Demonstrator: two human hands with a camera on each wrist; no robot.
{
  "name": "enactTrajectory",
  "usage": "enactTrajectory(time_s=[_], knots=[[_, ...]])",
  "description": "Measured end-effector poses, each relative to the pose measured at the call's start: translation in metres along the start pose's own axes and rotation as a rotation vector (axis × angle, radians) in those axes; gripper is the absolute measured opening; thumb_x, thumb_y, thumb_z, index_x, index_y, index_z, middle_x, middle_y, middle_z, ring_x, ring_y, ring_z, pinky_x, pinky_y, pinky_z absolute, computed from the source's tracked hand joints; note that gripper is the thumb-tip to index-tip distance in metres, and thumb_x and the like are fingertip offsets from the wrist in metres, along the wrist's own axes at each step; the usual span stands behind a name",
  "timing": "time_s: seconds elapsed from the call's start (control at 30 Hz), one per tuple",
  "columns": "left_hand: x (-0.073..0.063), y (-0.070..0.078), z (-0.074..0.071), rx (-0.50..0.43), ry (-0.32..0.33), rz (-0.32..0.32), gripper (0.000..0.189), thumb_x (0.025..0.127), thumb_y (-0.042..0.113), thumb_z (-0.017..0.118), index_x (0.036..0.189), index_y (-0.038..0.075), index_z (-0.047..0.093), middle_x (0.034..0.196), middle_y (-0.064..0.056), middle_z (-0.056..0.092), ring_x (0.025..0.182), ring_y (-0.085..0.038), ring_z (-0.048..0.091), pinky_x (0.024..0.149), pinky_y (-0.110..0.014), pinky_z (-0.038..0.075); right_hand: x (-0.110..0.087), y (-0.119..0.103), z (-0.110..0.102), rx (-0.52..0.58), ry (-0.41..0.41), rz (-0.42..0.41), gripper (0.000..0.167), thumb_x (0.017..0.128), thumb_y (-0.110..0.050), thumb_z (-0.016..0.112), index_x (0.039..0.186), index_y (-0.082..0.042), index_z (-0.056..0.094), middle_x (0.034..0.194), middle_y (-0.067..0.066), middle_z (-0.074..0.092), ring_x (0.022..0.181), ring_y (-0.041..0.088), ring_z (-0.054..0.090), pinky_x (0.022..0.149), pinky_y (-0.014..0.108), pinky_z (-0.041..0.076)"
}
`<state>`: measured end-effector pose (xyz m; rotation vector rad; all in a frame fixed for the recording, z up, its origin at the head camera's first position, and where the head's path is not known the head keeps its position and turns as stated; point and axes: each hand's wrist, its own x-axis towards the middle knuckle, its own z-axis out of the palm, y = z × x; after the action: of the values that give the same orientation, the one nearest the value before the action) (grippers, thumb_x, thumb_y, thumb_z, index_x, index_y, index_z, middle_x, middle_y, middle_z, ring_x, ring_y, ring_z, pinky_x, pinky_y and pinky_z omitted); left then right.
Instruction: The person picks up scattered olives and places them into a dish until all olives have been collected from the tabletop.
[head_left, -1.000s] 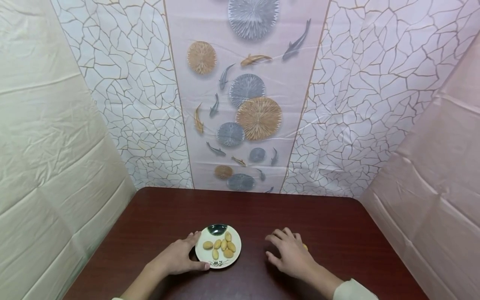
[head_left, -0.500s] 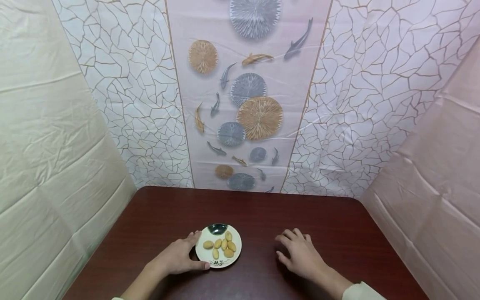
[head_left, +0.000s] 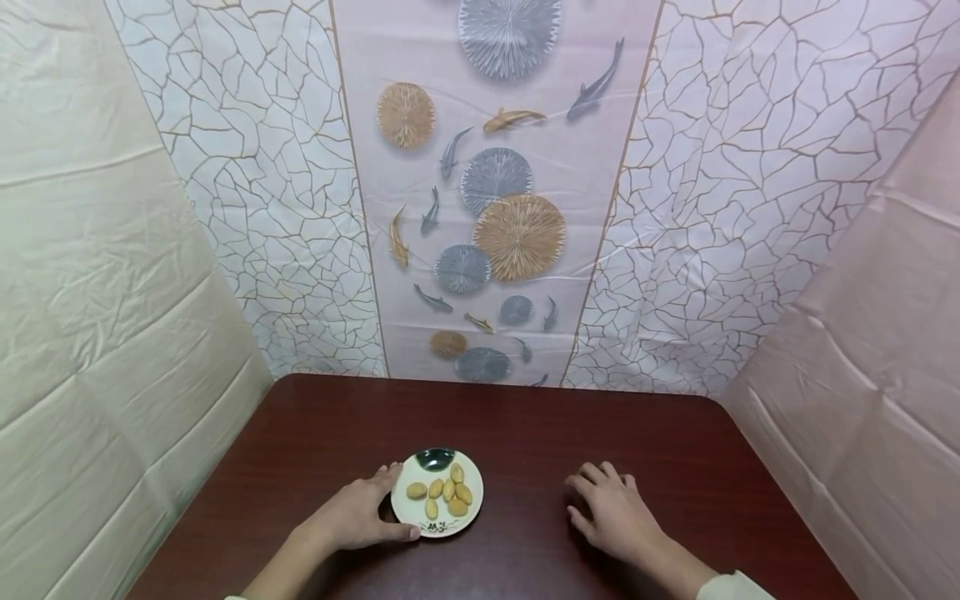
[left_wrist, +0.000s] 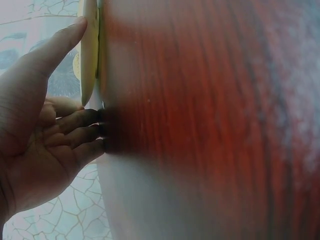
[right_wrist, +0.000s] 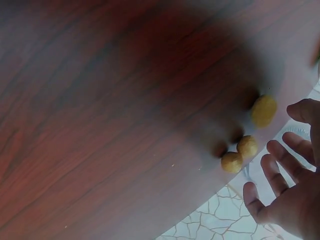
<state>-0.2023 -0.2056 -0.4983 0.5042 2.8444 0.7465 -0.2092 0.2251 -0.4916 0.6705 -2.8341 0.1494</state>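
My left hand (head_left: 354,510) rests at the left rim of a small round plate (head_left: 401,510), its straight thumb by the front of the rim and its fingers by the back left. In the left wrist view the plate (left_wrist: 89,60) appears edge-on beside the thumb. Several small oval yellow-brown pieces (head_left: 447,489), their kind unclear, lie on the plate. My right hand (head_left: 613,515) is over the table with loosely bent fingers. The right wrist view shows a yellow oval piece (right_wrist: 264,111) and two rounder tan pieces (right_wrist: 246,146) on the table near its fingers, with none held.
A dark red-brown wooden table (head_left: 510,429) bears everything. Behind it hangs a patterned cloth (head_left: 480,250), and pale cloth walls (head_left: 112,317) stand at both sides. A dark green patch (head_left: 435,458) marks the far part of the plate.
My right hand has moved to the right, now covering in the head view the yellowish piece seen by it one second ago. The left hand, plate and its pieces have stayed put.
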Motion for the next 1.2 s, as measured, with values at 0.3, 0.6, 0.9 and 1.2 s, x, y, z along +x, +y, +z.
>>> enactTrajectory(time_s=[0.3,0.6,0.9,1.2], knots=[[0.001,-0.001,0.0,-0.002,-0.011,0.001,0.123,0.083,0.069,0.088,0.167,-0.007,0.04,0.17,-0.03,0.046,0.157,-0.051,0.048,0.122,-0.071,0.044,-0.004,0.013,0.001,0.006,-0.018,0.059,0.029,0.094,-0.028,0.087,0.119,-0.016,0.08,0.112,-0.005,0.069,0.101,0.02,0.058,0.077,0.048,0.05],[0.001,-0.001,0.0,-0.005,-0.013,-0.007,0.122,0.083,0.068,0.088,0.167,-0.006,0.04,0.17,-0.031,0.046,0.155,-0.053,0.049,0.121,-0.072,0.044,-0.001,0.017,0.006,0.045,0.016,0.071,0.024,0.088,-0.018,0.091,0.109,-0.014,0.079,0.105,-0.004,0.066,0.096,0.019,0.057,0.072,0.045,0.05],[0.001,-0.001,0.0,-0.012,-0.012,-0.014,0.121,0.083,0.068,0.088,0.167,-0.005,0.041,0.17,-0.03,0.046,0.156,-0.052,0.049,0.121,-0.072,0.044,0.0,0.017,0.006,-0.035,-0.024,0.115,0.03,0.086,-0.023,0.093,0.112,-0.018,0.08,0.109,-0.003,0.068,0.102,0.023,0.057,0.082,0.059,0.051],[0.001,-0.002,0.0,-0.012,-0.015,-0.021,0.122,0.083,0.069,0.088,0.168,-0.004,0.04,0.17,-0.032,0.045,0.153,-0.055,0.05,0.121,-0.072,0.045,0.001,0.018,0.007,-0.021,-0.053,0.131,0.027,0.086,-0.022,0.093,0.11,-0.02,0.082,0.106,-0.005,0.068,0.099,0.021,0.053,0.083,0.06,0.047]])
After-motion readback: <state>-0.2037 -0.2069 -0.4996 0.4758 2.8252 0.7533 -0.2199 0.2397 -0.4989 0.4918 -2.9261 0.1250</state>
